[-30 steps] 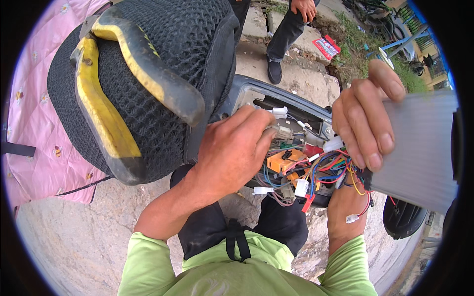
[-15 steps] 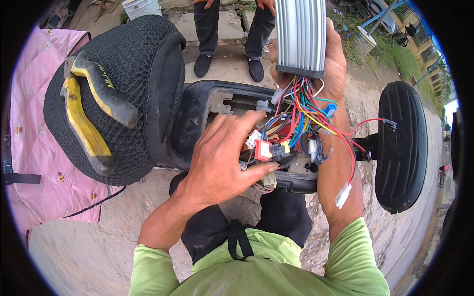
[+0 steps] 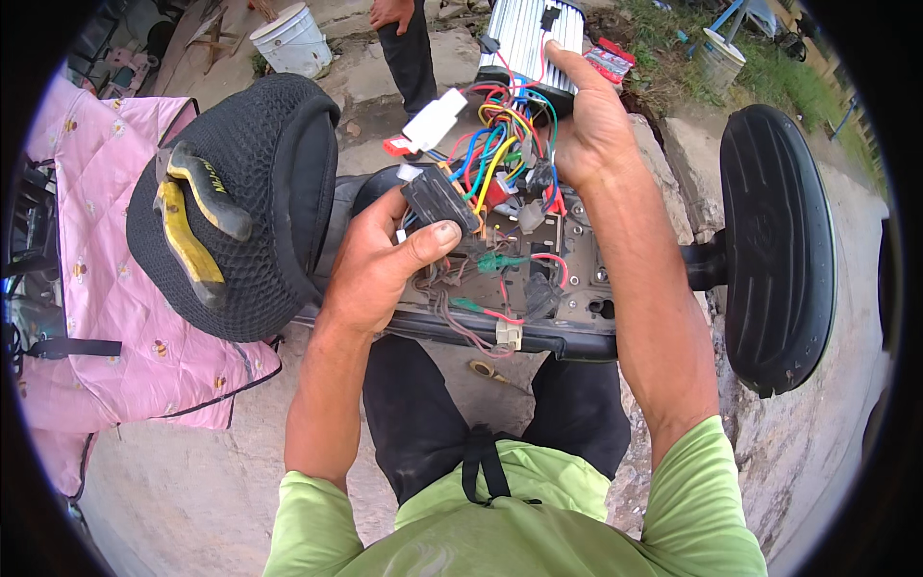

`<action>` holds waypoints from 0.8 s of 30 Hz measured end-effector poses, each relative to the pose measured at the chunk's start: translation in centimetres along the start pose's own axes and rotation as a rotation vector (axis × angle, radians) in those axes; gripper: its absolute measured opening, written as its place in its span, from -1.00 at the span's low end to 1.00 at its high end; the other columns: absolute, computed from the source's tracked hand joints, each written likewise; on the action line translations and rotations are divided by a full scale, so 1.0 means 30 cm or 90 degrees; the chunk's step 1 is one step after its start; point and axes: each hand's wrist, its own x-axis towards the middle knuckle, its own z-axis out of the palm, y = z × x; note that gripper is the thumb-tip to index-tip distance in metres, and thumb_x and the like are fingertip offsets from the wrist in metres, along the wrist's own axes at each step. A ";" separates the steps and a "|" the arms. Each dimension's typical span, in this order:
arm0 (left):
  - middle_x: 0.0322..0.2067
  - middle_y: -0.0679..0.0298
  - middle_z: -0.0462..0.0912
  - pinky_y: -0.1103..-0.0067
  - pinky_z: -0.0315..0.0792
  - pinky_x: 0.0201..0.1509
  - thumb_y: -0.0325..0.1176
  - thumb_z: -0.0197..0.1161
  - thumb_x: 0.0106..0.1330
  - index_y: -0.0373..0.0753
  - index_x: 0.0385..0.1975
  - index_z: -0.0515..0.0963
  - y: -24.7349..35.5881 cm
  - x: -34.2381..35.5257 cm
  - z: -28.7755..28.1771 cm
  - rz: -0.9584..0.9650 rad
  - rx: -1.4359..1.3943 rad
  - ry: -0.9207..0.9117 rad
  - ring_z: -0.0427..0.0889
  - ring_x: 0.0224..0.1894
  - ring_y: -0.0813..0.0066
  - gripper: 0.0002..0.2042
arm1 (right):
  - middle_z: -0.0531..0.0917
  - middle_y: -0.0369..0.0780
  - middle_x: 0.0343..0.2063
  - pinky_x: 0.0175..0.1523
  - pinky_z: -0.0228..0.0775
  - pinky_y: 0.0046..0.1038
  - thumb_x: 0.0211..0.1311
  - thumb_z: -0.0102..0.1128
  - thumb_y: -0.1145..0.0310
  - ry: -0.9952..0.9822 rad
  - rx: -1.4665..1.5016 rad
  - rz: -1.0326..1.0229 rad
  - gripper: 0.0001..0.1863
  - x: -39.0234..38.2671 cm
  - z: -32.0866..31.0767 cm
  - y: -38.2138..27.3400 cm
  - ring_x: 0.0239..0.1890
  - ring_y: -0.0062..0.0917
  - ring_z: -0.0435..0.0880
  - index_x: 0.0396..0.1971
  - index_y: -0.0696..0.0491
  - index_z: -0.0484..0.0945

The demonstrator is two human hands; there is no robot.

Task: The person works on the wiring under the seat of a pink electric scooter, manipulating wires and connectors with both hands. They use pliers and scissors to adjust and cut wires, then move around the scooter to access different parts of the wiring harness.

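My right hand (image 3: pixel 591 115) grips a silver ribbed metal controller box (image 3: pixel 519 34), raised at the top, with a bundle of coloured wires and connectors (image 3: pixel 495 154) hanging from it. In my left hand (image 3: pixel 404 255) is a black rectangular block (image 3: pixel 435 200) among the wires, near a white connector (image 3: pixel 435 120). Beneath both hands is the open metal compartment (image 3: pixel 577 298) of a vehicle, holding more wires with green-wrapped joints. On a black mesh seat (image 3: pixel 260 144) at the left lie yellow-and-black handled pliers (image 3: pixel 178 240).
A black padded seat or backrest (image 3: pixel 774 250) is at right, a pink quilted cover (image 3: pixel 115 375) at left. Behind stand another person's dark-trousered leg (image 3: pixel 409 67), white buckets (image 3: pixel 288 43), a red packet (image 3: pixel 612 62) and grass. A tape roll (image 3: pixel 484 370) lies on the ground.
The silver box, held high in my right hand, has tipped and moved a little left. My left hand has risen from the compartment and now holds the black block.
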 end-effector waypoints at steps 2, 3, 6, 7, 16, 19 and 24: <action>-0.01 0.10 0.68 0.46 0.55 0.05 -0.16 0.39 0.29 -0.42 0.24 0.41 -0.007 0.007 -0.017 -0.017 -0.045 -0.017 0.70 -0.02 0.34 -0.38 | 0.74 -0.06 -0.08 0.02 0.70 -0.09 0.41 0.25 0.32 0.015 0.008 -0.005 -0.63 -0.005 0.007 -0.003 -0.11 -0.29 0.78 0.10 0.19 0.54; 0.01 0.08 0.67 0.43 0.55 0.06 -0.16 0.38 0.31 -0.42 0.26 0.39 -0.003 0.008 -0.014 -0.015 -0.068 -0.027 0.70 0.00 0.31 -0.38 | 0.74 -0.06 -0.07 0.02 0.70 -0.09 0.41 0.25 0.33 0.023 0.012 -0.006 -0.63 -0.008 0.007 -0.004 -0.10 -0.29 0.78 0.11 0.19 0.55; 0.08 0.04 0.65 0.33 0.52 0.15 -0.16 0.34 0.35 -0.42 0.29 0.36 0.011 0.005 -0.012 -0.014 -0.105 -0.061 0.67 0.08 0.24 -0.38 | 0.72 -0.07 -0.03 0.06 0.69 -0.07 0.38 0.29 0.35 0.013 0.008 0.017 -0.59 0.003 -0.018 -0.013 -0.06 -0.29 0.76 0.14 0.20 0.52; 0.07 0.05 0.65 0.36 0.52 0.16 -0.16 0.34 0.36 -0.42 0.29 0.37 0.010 0.001 -0.011 -0.009 -0.121 -0.056 0.67 0.08 0.27 -0.39 | 0.72 -0.08 -0.02 0.06 0.68 -0.07 0.37 0.30 0.36 0.018 0.000 0.018 -0.58 0.000 -0.018 -0.015 -0.05 -0.30 0.76 0.15 0.20 0.51; 0.14 0.03 0.61 0.25 0.41 0.34 -0.21 0.02 0.60 -0.43 0.32 0.34 -0.043 -0.015 -0.026 0.065 -0.209 -0.032 0.60 0.19 0.21 -0.53 | 0.74 -0.14 -0.09 0.10 0.66 -0.24 0.28 0.39 0.32 0.073 -0.061 0.022 -0.57 -0.008 0.002 -0.010 -0.08 -0.40 0.77 0.07 0.19 0.56; 0.16 0.05 0.60 0.24 0.39 0.37 -0.21 -0.02 0.62 -0.43 0.33 0.35 -0.058 -0.013 -0.023 0.086 -0.228 -0.012 0.59 0.21 0.22 -0.54 | 0.75 -0.14 -0.08 0.11 0.65 -0.26 0.28 0.39 0.31 0.050 -0.067 0.015 -0.57 0.006 -0.016 -0.007 -0.07 -0.41 0.77 0.07 0.19 0.57; 0.15 0.09 0.62 0.24 0.39 0.37 -0.20 -0.04 0.63 -0.40 0.29 0.43 -0.079 -0.008 -0.047 0.073 -0.321 -0.020 0.59 0.21 0.24 -0.57 | 0.76 -0.14 -0.09 0.09 0.62 -0.23 0.22 0.42 0.29 0.008 -0.070 -0.025 -0.51 0.005 -0.017 -0.017 -0.10 -0.42 0.77 0.09 0.20 0.56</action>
